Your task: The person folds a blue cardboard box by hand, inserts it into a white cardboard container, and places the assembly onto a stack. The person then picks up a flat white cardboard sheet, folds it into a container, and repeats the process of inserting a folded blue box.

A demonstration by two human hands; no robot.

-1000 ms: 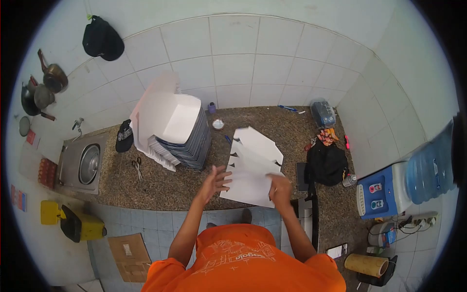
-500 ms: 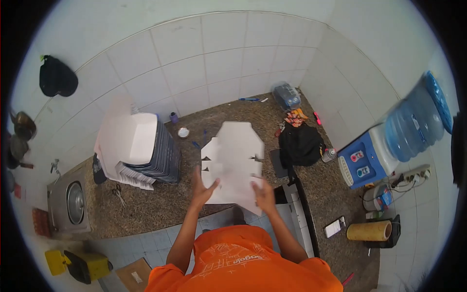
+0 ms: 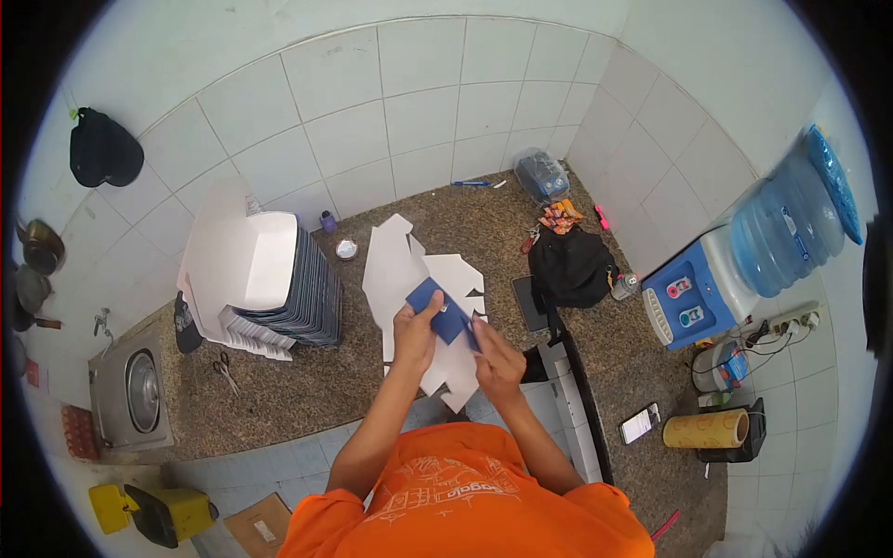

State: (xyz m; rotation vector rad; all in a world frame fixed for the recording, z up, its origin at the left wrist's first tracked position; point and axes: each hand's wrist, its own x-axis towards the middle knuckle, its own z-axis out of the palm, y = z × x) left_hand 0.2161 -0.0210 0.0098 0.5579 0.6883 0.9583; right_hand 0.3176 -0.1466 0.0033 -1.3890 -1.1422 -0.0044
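Observation:
A flat die-cut cardboard sheet [image 3: 383, 270], white on one face, is held at a slant in both hands, a folded part showing its blue face [image 3: 449, 318]. My left hand [image 3: 415, 333] is closed on it, thumb over the blue part. At the opposite side of the blue part, my right hand [image 3: 499, 361] grips the sheet by its edge, fingers together. Partly covered beneath, another white notched cardboard piece [image 3: 458, 272] shows; whether it is separate is hard to tell. To the left stands a stack of nested cardboard trays [image 3: 316, 288], white inside and dark blue outside.
On the granite counter [image 3: 279, 400] lie scissors [image 3: 225, 374], a round white-topped item [image 3: 347, 249], a black bag [image 3: 572, 265] and a phone [image 3: 640, 424]. A water dispenser [image 3: 693, 298] stands at right, a sink [image 3: 142, 389] at left. An open drawer-like gap [image 3: 563, 391] is right of my hands.
The cardboard sheet has turned at a slant, and a blue-faced part now shows between my hands. My left hand has moved up and right onto it; the right hand stays at its right side.

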